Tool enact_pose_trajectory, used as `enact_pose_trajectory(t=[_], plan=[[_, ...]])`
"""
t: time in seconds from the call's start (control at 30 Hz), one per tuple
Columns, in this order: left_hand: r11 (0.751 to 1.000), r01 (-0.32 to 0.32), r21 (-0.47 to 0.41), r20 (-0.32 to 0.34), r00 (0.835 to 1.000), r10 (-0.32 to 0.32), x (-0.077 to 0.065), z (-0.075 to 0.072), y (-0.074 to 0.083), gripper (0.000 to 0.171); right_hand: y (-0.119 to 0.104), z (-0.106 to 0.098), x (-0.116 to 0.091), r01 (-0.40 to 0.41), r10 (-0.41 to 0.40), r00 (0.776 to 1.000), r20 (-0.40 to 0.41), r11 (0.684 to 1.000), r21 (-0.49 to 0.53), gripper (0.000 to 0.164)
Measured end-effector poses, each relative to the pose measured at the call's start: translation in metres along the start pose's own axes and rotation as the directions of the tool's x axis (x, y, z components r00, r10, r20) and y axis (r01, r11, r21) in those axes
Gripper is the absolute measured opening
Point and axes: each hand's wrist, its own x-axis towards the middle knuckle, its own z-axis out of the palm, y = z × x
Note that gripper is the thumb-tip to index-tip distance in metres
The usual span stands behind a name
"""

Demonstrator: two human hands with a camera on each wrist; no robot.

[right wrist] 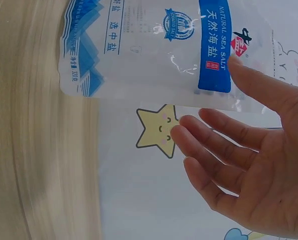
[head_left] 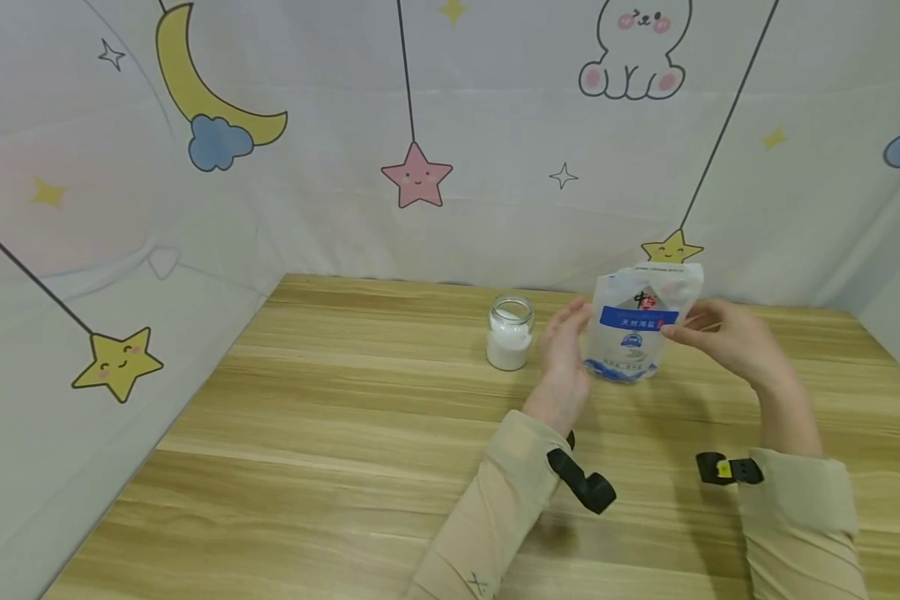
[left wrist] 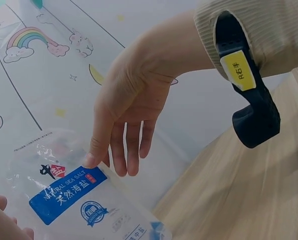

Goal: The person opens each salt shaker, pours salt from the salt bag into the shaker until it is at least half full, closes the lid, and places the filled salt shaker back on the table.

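Note:
A clear and blue sea salt bag stands upright at the back right of the table, its label facing me. My right hand pinches the bag's right edge, thumb on the front; in the right wrist view its other fingers spread loosely away. At the bag's left edge is my left hand, fingers stretched upward and fingertips right by the plastic. Only a bit of that hand shows in the left wrist view. Left of it stands an open glass jar with white contents.
The wood-grain table reaches back to a white cloth backdrop printed with stars, a moon and animals. More cloth hangs along the left side. Black camera straps sit on both wrists.

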Motion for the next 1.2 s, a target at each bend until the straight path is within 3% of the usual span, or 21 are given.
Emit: enact_pose_trajectory(t=[0.5, 0.9, 1.2], plan=[[0.998, -0.047, -0.029, 0.055, 0.997, 0.048, -0.005, 0.0, 0.014, 0.027, -0.015, -0.009, -0.014, 0.012, 0.004, 0.975, -0.222, 0.997, 0.071, 0.079], [0.988, -0.128, 0.082, 0.068, 0.99, 0.122, -0.009, 0.003, 0.019, 0.031, -0.025, -0.018, -0.023, -0.01, 0.032, 0.955, -0.295, 0.997, 0.078, 0.081], [0.959, -0.251, 0.13, 0.132, 0.963, 0.235, -0.018, 0.007, 0.027, 0.036, -0.035, -0.024, -0.028, 0.018, -0.01, 0.954, -0.3, 1.0, 0.024, 0.071]])
